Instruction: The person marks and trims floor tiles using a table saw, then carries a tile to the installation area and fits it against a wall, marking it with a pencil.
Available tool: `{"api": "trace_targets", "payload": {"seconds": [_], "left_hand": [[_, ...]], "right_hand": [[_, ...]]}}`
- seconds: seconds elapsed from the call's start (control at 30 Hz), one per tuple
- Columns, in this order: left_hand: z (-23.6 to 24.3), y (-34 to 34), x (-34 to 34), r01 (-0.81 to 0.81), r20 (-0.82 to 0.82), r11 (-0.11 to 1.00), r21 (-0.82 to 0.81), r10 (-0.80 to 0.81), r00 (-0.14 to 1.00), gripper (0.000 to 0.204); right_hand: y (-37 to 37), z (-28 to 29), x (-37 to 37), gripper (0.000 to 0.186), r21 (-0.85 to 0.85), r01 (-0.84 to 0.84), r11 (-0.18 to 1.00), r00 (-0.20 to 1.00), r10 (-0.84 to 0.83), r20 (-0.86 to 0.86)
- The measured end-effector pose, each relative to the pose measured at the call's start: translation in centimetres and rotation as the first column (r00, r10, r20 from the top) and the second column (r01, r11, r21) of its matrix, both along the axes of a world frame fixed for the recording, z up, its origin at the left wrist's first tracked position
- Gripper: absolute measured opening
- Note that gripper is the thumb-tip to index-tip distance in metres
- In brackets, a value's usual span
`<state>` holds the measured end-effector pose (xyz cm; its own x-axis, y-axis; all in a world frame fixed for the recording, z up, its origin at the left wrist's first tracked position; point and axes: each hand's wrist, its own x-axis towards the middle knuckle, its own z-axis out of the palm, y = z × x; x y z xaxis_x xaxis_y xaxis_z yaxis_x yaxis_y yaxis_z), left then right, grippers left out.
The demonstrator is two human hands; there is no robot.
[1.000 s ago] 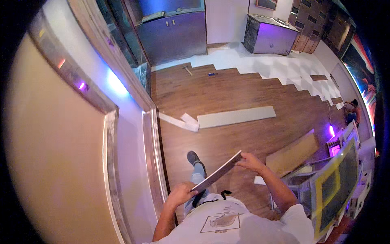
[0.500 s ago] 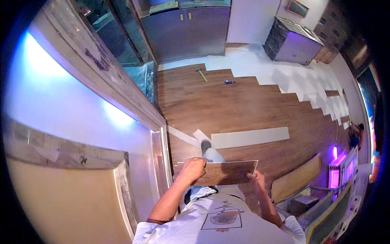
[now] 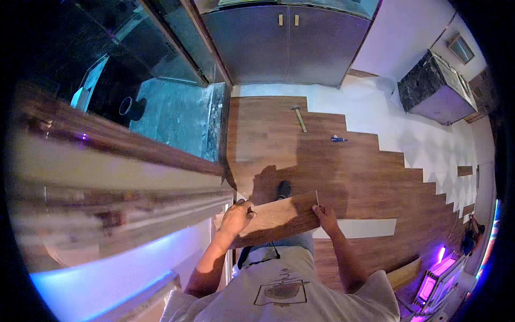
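I hold a brown wood-look plank (image 3: 284,217) tilted across my front at waist height. My left hand (image 3: 236,217) is closed on it toward its left end, fingers curled over the upper side. My right hand (image 3: 324,214) grips its right end. A dark shoe (image 3: 284,187) shows just past the plank, on wood-look flooring (image 3: 354,166) laid in stepped rows. A long white strip (image 3: 365,227) lies beyond my right arm. Further forward a hammer (image 3: 299,119) and a small blue tool (image 3: 338,138) lie on the planks.
Grey cabinet (image 3: 322,43) ahead; white underlay (image 3: 391,121) borders the planks; marble-sided unit (image 3: 434,88) at right. Glass-fronted doorway (image 3: 177,70) and wall trim (image 3: 123,177) close on the left. A co-worker (image 3: 471,236) crouches at far right, near leaning boards (image 3: 407,273) and a glowing pink frame (image 3: 429,284).
My view has swung toward the doorway and cabinet, which now fill more of the picture. I have moved forward along the trim, and the held plank now shows more of its wood-grain face.
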<state>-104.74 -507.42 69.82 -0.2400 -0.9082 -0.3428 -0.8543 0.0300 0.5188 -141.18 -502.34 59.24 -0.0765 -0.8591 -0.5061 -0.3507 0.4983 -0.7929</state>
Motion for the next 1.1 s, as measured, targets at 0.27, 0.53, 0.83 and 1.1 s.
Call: {"api": "trace_targets", "payload": {"seconds": [0.27,0.53,0.83,1.1], "left_hand": [[0.9,-20.6,-1.4,-0.086,-0.001,0.996,0.006,0.086,0.996,0.027],[-9.4,-40.1,1.3,0.053,0.117,0.991,-0.12,-0.039,0.992,0.033],[-34.3,-64.7,5.5,0.181,0.292,0.966,-0.186,-0.121,0.949,0.042],[-66.8,-86.0,6.1,0.134,0.345,0.991,0.01,-0.129,0.929,0.06]], "right_hand": [[-22.1,2.0,-1.1,0.045,-0.015,-0.023,1.0,0.999,0.024,0.047],[-41.7,-2.3,2.0,0.041,0.069,-0.022,0.997,0.998,0.025,-0.054],[-62.6,-28.6,6.2,0.041,0.254,-0.001,0.967,0.997,0.022,-0.08],[-81.2,-65.4,6.6,0.061,-0.034,-0.222,0.974,0.884,0.187,-0.428]]}}
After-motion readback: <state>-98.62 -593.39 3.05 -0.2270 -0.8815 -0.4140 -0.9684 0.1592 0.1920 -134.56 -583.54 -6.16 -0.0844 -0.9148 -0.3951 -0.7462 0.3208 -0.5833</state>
